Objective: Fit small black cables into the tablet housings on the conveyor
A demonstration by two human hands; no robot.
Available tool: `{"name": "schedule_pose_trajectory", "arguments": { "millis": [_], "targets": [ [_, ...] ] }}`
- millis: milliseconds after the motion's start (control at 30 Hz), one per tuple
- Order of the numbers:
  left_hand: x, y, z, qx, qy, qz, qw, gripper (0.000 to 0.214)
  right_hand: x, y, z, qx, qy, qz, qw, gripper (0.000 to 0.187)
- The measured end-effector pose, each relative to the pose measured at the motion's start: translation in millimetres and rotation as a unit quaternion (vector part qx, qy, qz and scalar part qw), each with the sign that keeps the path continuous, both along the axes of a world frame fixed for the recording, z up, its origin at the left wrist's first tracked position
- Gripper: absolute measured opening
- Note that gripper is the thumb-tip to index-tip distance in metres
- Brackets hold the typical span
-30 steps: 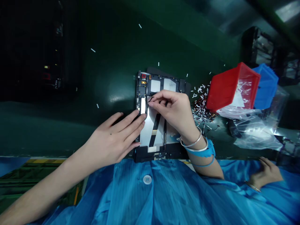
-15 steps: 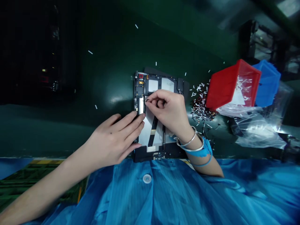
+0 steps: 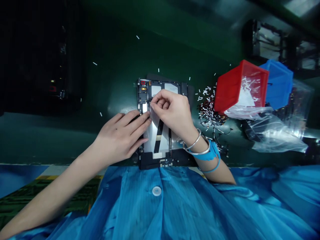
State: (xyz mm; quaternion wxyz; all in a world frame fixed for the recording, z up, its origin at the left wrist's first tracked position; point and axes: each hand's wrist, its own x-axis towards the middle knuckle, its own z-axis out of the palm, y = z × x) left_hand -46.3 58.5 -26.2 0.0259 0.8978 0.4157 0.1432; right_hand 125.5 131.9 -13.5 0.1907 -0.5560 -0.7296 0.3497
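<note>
An opened tablet-like device (image 3: 162, 163) lies on the dark green table in front of me, its inside facing up. A black ribbon cable (image 3: 158, 136) runs slantwise across its silver plate. My left hand (image 3: 122, 136) lies flat over the device's left edge, fingers stretched and their tips on the bright strip there. Above those fingertips, my right hand (image 3: 173, 111) pinches thumb and forefinger together close to the device's surface. What sits in that pinch, if anything, is too small to make out. The right palm and fingers cover part of the device's middle.
Right of the device is a pile of small dark wired parts with white bits (image 3: 211, 111). Beyond it stand a red bin (image 3: 228, 88) and a blue bin (image 3: 281, 85), with clear plastic bags (image 3: 277, 133) in front. White slips (image 3: 95, 63) lie scattered. Dark equipment (image 3: 40, 56) stands at left.
The whole view has shifted slightly, so the device and bins appear further left. A small dark piece showed at my right fingertips before; now it cannot be seen. Both hands keep nearly the same pose.
</note>
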Motion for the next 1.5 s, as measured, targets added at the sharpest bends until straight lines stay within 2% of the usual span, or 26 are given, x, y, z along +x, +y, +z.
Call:
{"name": "schedule_pose_trajectory", "arguments": {
  "millis": [100,200,367,633,900,1033,1167,1267,1333,1400,1467,1500],
  "targets": [
    [0.6,3.8,-0.9,-0.015,-0.002,0.009,1.0,0.039,8.2,-6.5,8.1,0.041,0.009,-0.012,0.999,0.008],
    [0.7,6.1,-0.8,-0.004,-0.005,0.002,1.0,0.039,12.2,-5.1,9.8,0.053,0.01,0.007,0.999,0.009],
    [-0.9,-1.0,-0.7,0.013,0.009,-0.006,1.0,0.039,1.8,17.4,1.3,0.003,-0.024,0.074,0.997,0.008],
    [-5.4,-10.5,-2.9,-0.009,-0.018,-0.021,1.0,0.034,-1.7,31.8,3.5,-0.057,-0.014,0.096,0.994,0.01],
    [-6.3,-9.0,-2.1,-0.009,-0.016,-0.027,0.999,0.036,-4.8,29.7,-2.3,-0.017,-0.052,0.097,0.994,0.01],
    [-5.0,1.6,-4.2,-0.008,-0.02,-0.023,1.0,0.037,-8.2,28.5,-2.5,0.005,-0.078,0.101,0.992,0.008],
    [-4.8,17.8,-3.0,-0.054,-0.025,0.003,0.998,0.036,1.2,18.4,11.5,0.062,-0.074,0.064,0.993,0.009],
    [-7.2,14.4,0.4,-0.09,-0.078,0.008,0.993,0.038,29.8,-3.6,25.2,0.123,-0.091,0.021,0.988,0.009],
    [-7.5,-0.1,0.2,-0.088,-0.139,0.06,0.985,0.044,55.6,-25.3,28.1,0.142,-0.157,-0.013,0.977,0.017],
    [-3.7,-21.7,-3.9,-0.065,-0.178,0.162,0.969,0.05,78.6,-49.8,23.9,0.149,-0.265,-0.063,0.951,0.028],
    [4.9,-44.2,-10.4,-0.054,-0.174,0.245,0.952,0.052,92.3,-72.5,15.4,0.108,-0.335,-0.061,0.934,0.04],
    [10.5,-53.7,-13.5,-0.062,-0.171,0.257,0.949,0.053,94.8,-81.9,11.2,0.076,-0.343,-0.051,0.935,0.043]
  ]
}}
